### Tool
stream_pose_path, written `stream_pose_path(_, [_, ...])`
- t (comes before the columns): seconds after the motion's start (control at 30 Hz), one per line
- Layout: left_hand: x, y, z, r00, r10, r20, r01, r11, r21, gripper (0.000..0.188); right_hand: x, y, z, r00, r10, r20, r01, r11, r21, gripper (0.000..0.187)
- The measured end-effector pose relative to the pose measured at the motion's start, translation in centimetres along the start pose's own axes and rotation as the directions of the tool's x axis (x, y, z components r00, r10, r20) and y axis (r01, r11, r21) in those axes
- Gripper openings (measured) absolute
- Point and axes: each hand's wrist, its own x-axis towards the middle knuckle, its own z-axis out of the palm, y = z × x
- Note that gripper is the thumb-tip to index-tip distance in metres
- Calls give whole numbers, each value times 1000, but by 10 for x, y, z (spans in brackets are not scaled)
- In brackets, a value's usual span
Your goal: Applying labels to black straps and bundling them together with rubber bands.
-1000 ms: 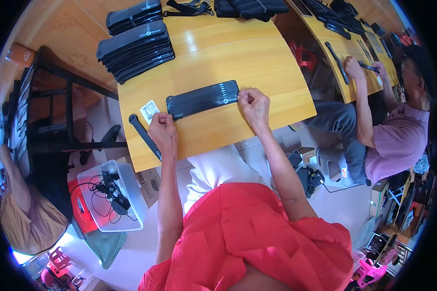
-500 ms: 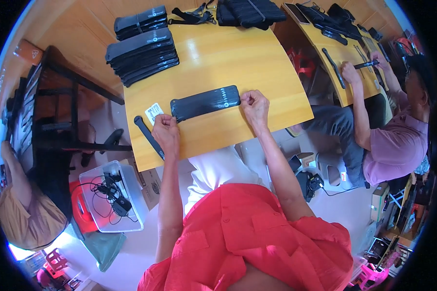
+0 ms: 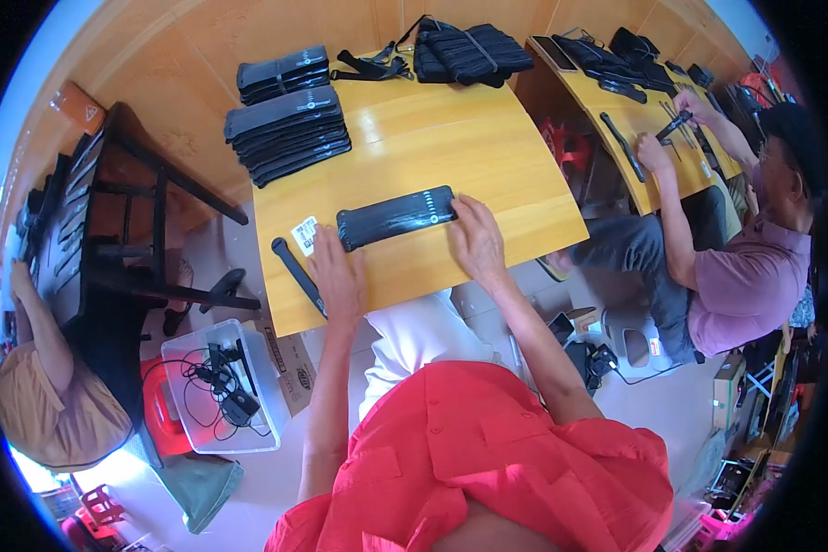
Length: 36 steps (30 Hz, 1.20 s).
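Observation:
A flat black packaged pouch (image 3: 397, 218) lies on the wooden table, long side across me, with pale printing near its right end. My left hand (image 3: 339, 276) rests with fingers stretched out at the pouch's left end, partly over a white label sheet (image 3: 304, 235). At the opposite end my right hand (image 3: 477, 239) lies with its fingers extended against the pouch's edge. Left of my left hand is a black strap (image 3: 296, 275) with a rounded end. Neither hand grips anything.
Stacked black pouches (image 3: 290, 138) stand at the table's far left, a smaller bundle (image 3: 283, 74) behind them. Black straps (image 3: 373, 66) and a tied black bundle (image 3: 474, 53) lie along the back. A co-worker (image 3: 745, 258) sits at the right-hand table; a clear bin (image 3: 271, 419) of cables stands on the floor.
My fingers have gone from pinching at the pouch's ends to lying stretched out there. The view has shifted a little. At right, the co-worker's hands have tilted a black item.

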Motion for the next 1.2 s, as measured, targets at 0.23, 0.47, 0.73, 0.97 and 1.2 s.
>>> stream_pose_path(0.23, [-2,13,7,935,66,348,-148,965,215,81,2,-7,23,948,-95,302,212,901,-379,69])
stream_pose_path(0.47, [3,14,-1,910,77,407,-179,959,219,84,4,-1,29,938,-9,347,184,861,-475,68])
stream_pose_path(0.73, [10,15,-2,951,52,306,-80,994,79,78,17,-43,48,922,-144,359,289,874,-390,62])
stream_pose_path(0.97, [20,3,14,921,56,387,-138,973,187,79,14,-33,79,870,-298,392,418,868,-269,57])
stream_pose_path(1.2, [21,3,16,923,70,378,-172,955,242,81,21,-6,46,917,-105,385,253,899,-357,61])
